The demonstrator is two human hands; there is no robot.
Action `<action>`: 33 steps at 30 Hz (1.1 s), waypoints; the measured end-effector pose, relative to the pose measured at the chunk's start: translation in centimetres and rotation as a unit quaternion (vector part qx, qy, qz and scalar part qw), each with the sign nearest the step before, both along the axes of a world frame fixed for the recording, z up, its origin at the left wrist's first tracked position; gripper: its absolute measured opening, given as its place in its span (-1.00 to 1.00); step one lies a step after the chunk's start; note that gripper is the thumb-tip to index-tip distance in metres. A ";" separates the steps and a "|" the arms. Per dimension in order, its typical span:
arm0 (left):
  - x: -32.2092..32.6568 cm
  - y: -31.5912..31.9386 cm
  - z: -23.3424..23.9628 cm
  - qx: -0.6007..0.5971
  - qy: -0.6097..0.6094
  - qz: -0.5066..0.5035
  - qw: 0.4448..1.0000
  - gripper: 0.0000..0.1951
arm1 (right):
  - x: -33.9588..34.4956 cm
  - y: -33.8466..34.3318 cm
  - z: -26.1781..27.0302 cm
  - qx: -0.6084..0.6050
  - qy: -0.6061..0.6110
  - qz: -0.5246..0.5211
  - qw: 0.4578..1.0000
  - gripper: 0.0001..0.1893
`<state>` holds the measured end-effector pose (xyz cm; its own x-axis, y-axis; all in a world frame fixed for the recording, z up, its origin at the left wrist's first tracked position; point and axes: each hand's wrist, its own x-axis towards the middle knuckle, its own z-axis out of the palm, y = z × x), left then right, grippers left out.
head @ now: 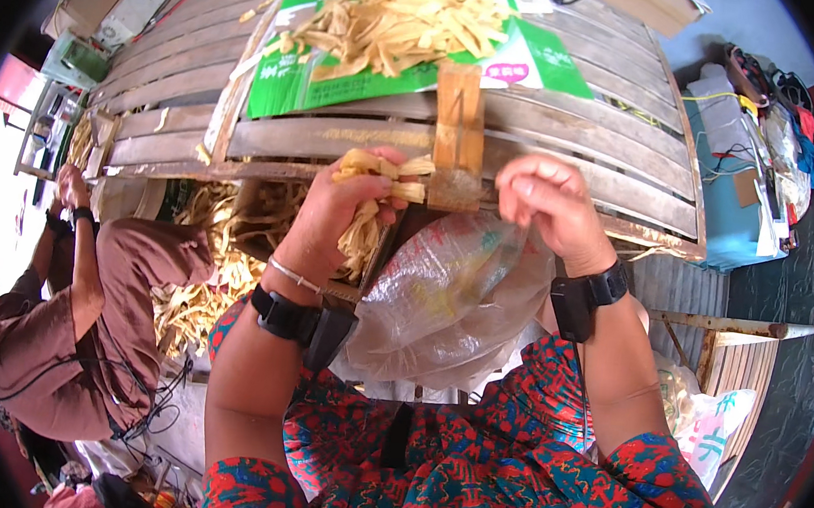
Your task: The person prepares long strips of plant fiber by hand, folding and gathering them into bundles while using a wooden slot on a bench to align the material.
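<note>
My left hand (327,211) is closed around a small bundle of pale yellow, fibrous dried strips (407,190). The bundle's ends point right, towards a wooden block (459,135) with a dark slit along its length. This block lies across the front edge of the slatted wooden table (606,137). To the block's right hovers my right hand (545,204), its fingers curled and thumb against them; whether anything thin is pinched there is hidden. Beyond the block, a large heap of similar strips (405,22) rests on a green printed sheet (276,94).
A clear plastic bag (439,300) bulges below the table edge, over my lap. More strips (211,295) are piled low on the left, beside a seated person in brown (121,287). At right stand a cluttered blue box (734,210) and a wooden bench (737,377).
</note>
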<state>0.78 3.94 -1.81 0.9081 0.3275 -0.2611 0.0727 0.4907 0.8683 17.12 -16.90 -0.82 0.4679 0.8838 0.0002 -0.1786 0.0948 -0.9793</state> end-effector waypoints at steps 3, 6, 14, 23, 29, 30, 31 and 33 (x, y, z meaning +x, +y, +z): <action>-0.5 0.4 -0.5 -0.008 0.005 0.001 1.000 -0.68 | -1.4 -0.3 0.4 -0.135 -0.004 0.204 0.970 -0.79; -2.1 0.9 0.6 0.094 0.072 -0.031 0.992 -0.76 | -3.1 0.6 -1.6 -0.235 -0.058 0.380 0.893 -0.75; -2.8 5.8 -8.2 0.698 0.292 -0.244 0.607 -0.81 | -6.0 0.4 -10.7 -0.439 -0.542 0.434 0.570 -0.77; -3.3 3.3 -9.5 0.700 0.243 -0.261 0.618 -0.66 | -6.6 1.1 -14.7 -0.419 -0.418 0.197 0.781 -0.55; -2.3 -5.3 -8.6 0.410 -0.046 -0.390 0.823 -0.60 | -3.3 1.5 -18.6 -0.356 -0.455 -0.068 0.813 -0.50; -2.4 -5.4 -13.5 0.500 -0.143 -0.367 0.771 -0.53 | -2.1 2.3 -19.1 -0.389 -0.454 -0.050 0.800 -0.52; -2.2 -5.4 -16.0 0.560 -0.180 -0.353 0.727 -0.51 | -0.7 2.2 -20.0 -0.433 -0.443 -0.033 0.784 -0.55; -1.6 -4.7 -17.8 0.735 0.016 -0.361 0.573 -0.46 | 2.2 1.5 -22.3 -0.472 -0.423 -0.041 0.772 -0.57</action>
